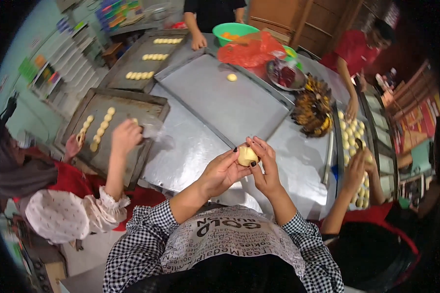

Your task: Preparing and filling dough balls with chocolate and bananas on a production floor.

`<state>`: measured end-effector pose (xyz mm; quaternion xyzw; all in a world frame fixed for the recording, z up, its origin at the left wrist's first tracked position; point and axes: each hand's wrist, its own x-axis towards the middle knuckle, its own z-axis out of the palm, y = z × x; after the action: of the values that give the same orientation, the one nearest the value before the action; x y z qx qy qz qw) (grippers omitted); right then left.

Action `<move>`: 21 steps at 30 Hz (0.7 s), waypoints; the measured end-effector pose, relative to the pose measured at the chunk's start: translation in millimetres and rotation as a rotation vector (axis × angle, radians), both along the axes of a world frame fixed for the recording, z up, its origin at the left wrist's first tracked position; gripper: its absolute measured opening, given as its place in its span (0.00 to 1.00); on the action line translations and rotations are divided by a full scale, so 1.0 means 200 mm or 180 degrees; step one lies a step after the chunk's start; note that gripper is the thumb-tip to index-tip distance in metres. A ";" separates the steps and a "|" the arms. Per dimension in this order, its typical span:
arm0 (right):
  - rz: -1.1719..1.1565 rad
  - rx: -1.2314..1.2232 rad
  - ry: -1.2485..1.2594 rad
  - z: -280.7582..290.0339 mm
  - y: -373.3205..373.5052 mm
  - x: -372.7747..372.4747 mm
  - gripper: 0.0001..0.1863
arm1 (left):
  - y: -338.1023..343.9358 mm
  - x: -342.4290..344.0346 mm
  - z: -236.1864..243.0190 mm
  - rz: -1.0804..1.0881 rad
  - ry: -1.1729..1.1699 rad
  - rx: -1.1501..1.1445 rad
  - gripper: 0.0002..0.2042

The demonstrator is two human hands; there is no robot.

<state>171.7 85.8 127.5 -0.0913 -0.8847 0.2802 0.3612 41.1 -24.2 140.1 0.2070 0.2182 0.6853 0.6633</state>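
A small round ball of pale yellow dough [248,156] is held between my two hands, above the near edge of the metal table. My left hand [223,170] cups it from the left, thumb on its upper side. From the right, my right hand [265,168] presses its thumb on the near face, with the fingers curled around the far side. The underside of the dough is hidden by my fingers. Just beyond my hands lies a large metal baking tray [220,105], with a single dough ball [231,77] near its far right side.
Left, two people work over a tray [154,115] with rows of dough balls; another such tray [146,46] lies behind. Bananas [312,110], a red plastic bag [254,51] and a green basin [232,30] sit on the far table [181,132]. Right, others reach over a filled tray [349,139].
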 end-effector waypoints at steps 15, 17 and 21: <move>0.0146 -0.2340 0.0151 0.05 -0.22 0.16 0.25 | -0.12 0.09 -0.02 0.0122 0.0750 -0.0273 0.18; 0.0696 -0.3477 -0.0217 0.07 -0.20 0.16 0.23 | -0.16 0.06 -0.06 0.0222 0.0757 -0.0250 0.18; 0.0404 -0.3295 0.0092 0.16 -0.25 0.08 0.18 | -0.23 0.01 0.01 0.0216 0.0927 -0.0346 0.19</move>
<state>186.9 35.5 159.1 -0.2003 -0.6290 0.7035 0.2632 43.2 -71.0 142.1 0.2605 0.3557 0.6572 0.6113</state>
